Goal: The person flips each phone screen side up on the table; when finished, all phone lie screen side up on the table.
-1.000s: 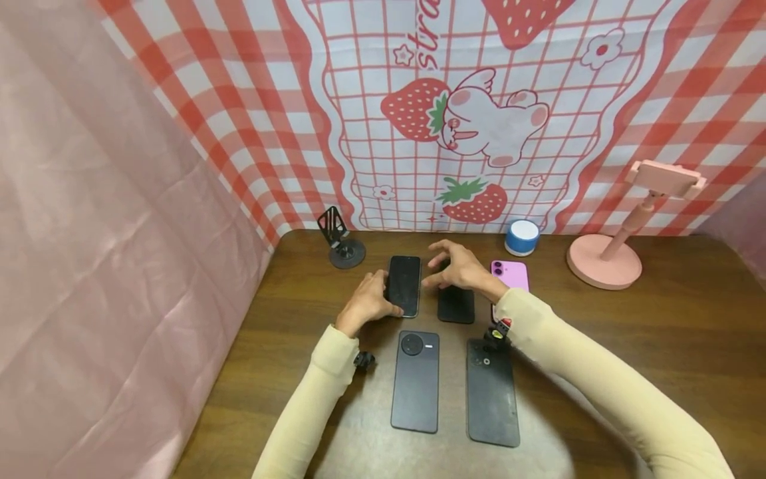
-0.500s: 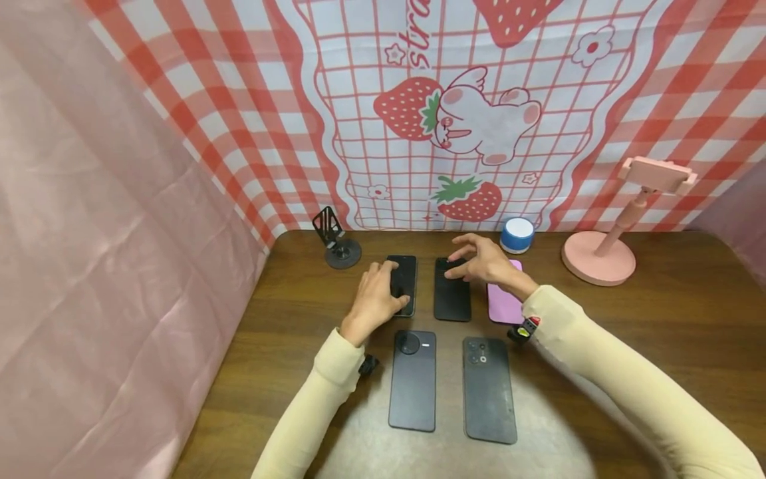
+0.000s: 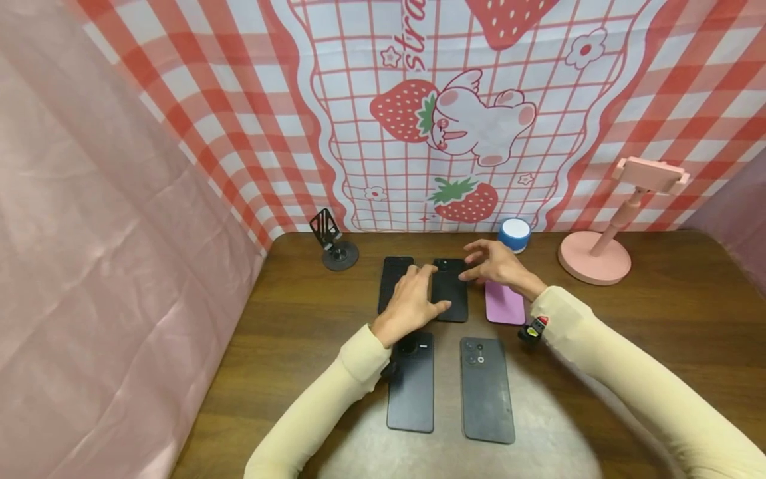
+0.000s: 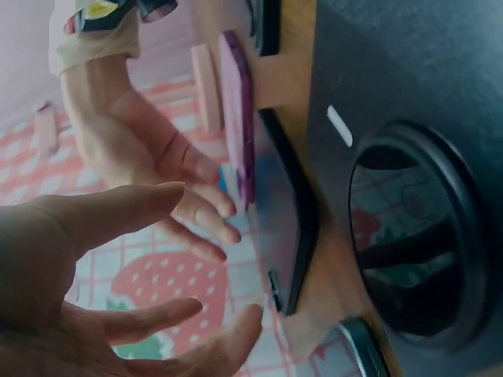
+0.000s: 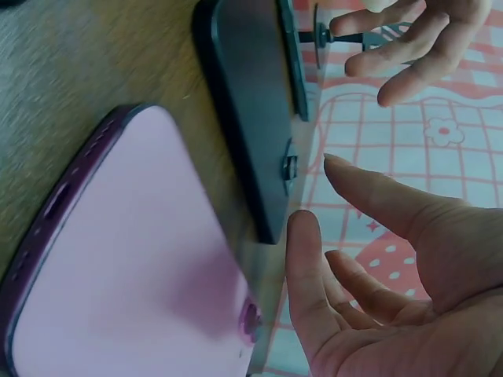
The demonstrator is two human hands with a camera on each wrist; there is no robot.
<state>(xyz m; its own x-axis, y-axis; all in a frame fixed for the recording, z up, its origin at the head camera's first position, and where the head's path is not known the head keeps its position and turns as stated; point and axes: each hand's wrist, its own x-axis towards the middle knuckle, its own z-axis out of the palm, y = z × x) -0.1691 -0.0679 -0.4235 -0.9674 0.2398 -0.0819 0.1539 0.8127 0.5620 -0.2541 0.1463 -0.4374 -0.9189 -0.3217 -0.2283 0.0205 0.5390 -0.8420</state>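
My left hand (image 3: 413, 303) hovers with spread fingers between the left black phone (image 3: 391, 279) and the middle black phone (image 3: 451, 296), covering part of both. In the left wrist view its fingers stay apart from the phones. Over the top end of the pink phone (image 3: 505, 307), my right hand (image 3: 498, 267) is held with loosely bent fingers. Its thumb and fingertips are near the middle phone's upper right side, and in the right wrist view nothing lies between them. Nearer to me lie a grey phone (image 3: 411, 392) with a round camera and a dark phone (image 3: 487, 399), both back up.
A small black folding stand (image 3: 335, 246) is at the back left of the wooden table (image 3: 287, 319). Behind the right hand stands a blue and white round tub (image 3: 514, 235). A pink phone holder (image 3: 607, 233) is at the back right, before a strawberry-print cloth (image 3: 455, 120).
My left hand has left the left black phone and moved right toward the middle one. The right hand has shifted right, from over the middle phone to over the pink phone's top.
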